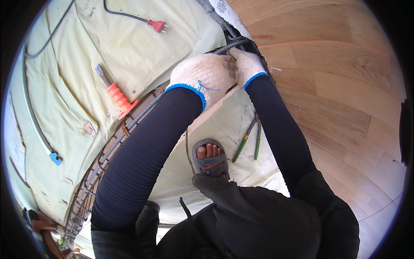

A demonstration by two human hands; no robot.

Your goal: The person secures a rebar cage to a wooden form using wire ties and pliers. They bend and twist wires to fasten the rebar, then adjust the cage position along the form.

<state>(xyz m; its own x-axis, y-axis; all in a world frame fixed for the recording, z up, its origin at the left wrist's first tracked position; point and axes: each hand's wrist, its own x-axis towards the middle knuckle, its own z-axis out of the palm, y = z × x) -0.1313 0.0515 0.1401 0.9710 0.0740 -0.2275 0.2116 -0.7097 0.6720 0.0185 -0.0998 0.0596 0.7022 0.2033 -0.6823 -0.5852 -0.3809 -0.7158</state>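
Observation:
Both my hands wear white knit gloves with blue cuffs and meet at the upper end of a narrow trench, beside dark steel rebar (236, 43). My right hand (246, 64) has its fingers bent and drawn together against the rebar; what they pinch, if anything, is hidden. My left hand (202, 77) lies just left of it, back of the glove up, its fingertips turned toward the right hand and mostly out of sight. Below the hands, green-handled pincers (246, 140) lie on the pale sheet. A thin wire (187, 149) hangs down under my left forearm.
A flat chisel with an orange grip (117, 96) lies on the left sheet (64, 112), near a red plug (158, 26) and a pale blue bar (33, 108). A tied rebar cage (101, 162) runs along the trench. Wood-look flooring (332, 95) spans the right. My sandalled foot (210, 157) is between my arms.

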